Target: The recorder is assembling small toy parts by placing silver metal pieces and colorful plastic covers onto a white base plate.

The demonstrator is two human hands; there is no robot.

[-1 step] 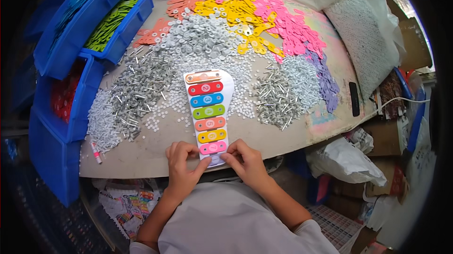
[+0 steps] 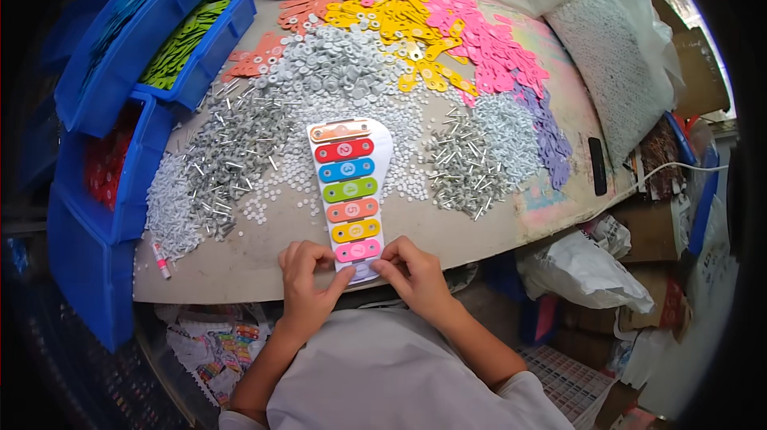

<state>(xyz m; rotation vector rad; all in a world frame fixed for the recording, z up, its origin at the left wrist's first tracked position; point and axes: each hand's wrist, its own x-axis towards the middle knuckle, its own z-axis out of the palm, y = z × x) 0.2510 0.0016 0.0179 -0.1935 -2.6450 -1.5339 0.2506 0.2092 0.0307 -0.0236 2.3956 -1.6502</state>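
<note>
A white toy xylophone [image 2: 382,160] lies on the table in front of me, with coloured bars [image 2: 349,189] pinned across it from orange at the far end to pink near me. At its near end sits a pale purple bar [image 2: 362,269]. My left hand [image 2: 311,280] is closed with the thumb on the bar's left end. On the right end, the thumb and fingers of my right hand [image 2: 417,276] pinch in the same way. The fingertips partly cover both ends of this bar.
Heaps of metal pins [image 2: 240,142], white washers [image 2: 335,62], and yellow [image 2: 391,10], pink [image 2: 495,50] and purple bars [image 2: 550,138] spread over the table. Blue bins [image 2: 112,214] stand at the left. A bag of white pieces [image 2: 611,62] and a dark phone-like slab [image 2: 597,166] lie right.
</note>
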